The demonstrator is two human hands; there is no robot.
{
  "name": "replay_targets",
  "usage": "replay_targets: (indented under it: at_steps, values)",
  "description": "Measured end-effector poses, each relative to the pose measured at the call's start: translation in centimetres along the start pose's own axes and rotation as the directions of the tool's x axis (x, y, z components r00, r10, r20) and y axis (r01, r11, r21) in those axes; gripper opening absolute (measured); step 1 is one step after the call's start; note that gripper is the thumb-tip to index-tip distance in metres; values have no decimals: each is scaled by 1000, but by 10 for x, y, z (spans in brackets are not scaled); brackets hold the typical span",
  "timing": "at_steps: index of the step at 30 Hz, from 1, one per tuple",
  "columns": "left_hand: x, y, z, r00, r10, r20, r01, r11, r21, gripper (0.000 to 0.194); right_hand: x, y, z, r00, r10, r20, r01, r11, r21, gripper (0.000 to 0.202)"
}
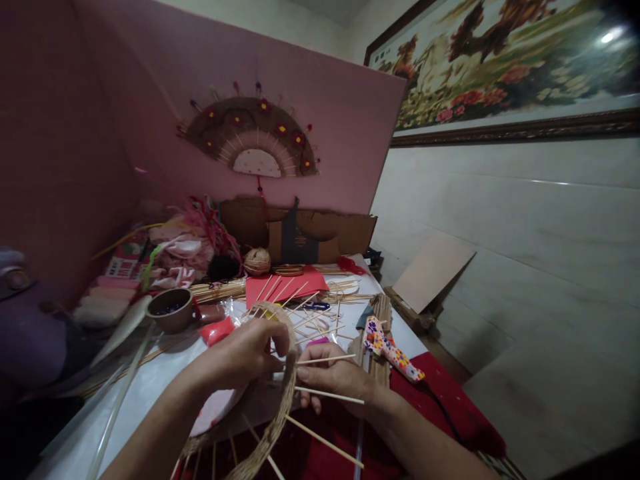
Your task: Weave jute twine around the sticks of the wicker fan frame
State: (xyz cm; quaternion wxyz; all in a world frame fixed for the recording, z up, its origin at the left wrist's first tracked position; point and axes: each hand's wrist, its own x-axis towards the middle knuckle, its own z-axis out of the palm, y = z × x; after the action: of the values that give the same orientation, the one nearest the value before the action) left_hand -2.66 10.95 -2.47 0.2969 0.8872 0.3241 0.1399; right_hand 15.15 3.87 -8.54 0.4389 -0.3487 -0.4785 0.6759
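A ring of woven tan twine [273, 433] with thin wooden sticks [325, 440] radiating outward stands near the table's front edge. My left hand [255, 350] reaches over it from the left, fingers curled around the ring's inner side. My right hand [333, 377] is at the ring's outer right side, fingers bent beside the sticks and thumb near the rim. What the fingertips pinch is too small to make out. Inside the ring, a pale disc with red spots [215, 410] shows partly behind my left forearm.
A brown cup [171, 311], a red packet [218, 330], a ball of twine [257, 261] and red paper [285, 285] lie behind my hands. A floral-wrapped glue gun [393, 350] rests at the right. A woven fan [250, 137] hangs on the pink board.
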Motion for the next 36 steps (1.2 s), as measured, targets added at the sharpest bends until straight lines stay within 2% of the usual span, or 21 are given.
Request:
replay_targets:
  at_steps: [2,5,13,18,20,24,29,32,34,36]
  values:
    - [-2,0,6,1000,-25,-13,26,996,80,14,0,0,0,1000,-10,-10,10,1000,-14,35]
    - [1,-4,17,995,-24,-92,35,993,115,12,0,0,0,999,-26,-29,25,999,-30,32]
    - [11,-17,33,986,-39,-163,33,999,-40,7,0,-7,4,991,-9,-137,3,999,-47,29]
    - [9,-14,39,966,-87,-244,47,986,-162,4,-1,-9,6,987,-13,-158,4,998,-58,30]
    - [7,-10,40,965,-121,-234,65,970,-233,3,-1,-9,6,990,4,-143,-6,1000,-13,31]
    - [2,2,34,982,-128,-141,57,904,-424,7,0,-10,9,991,-6,-134,7,1000,2,36]
    - [-3,15,24,983,-119,-138,24,836,-549,17,0,-1,10,969,-118,-215,110,993,-52,30]
    - [-5,20,20,982,-125,-144,22,824,-566,21,-3,4,11,937,-234,-259,203,969,-139,23]
    - [-6,23,18,980,-134,-150,28,831,-555,23,-7,3,13,896,-364,-255,280,908,-311,18]
    - [-6,26,18,978,-133,-164,23,838,-545,25,-11,-2,16,836,-512,-197,341,767,-544,16]
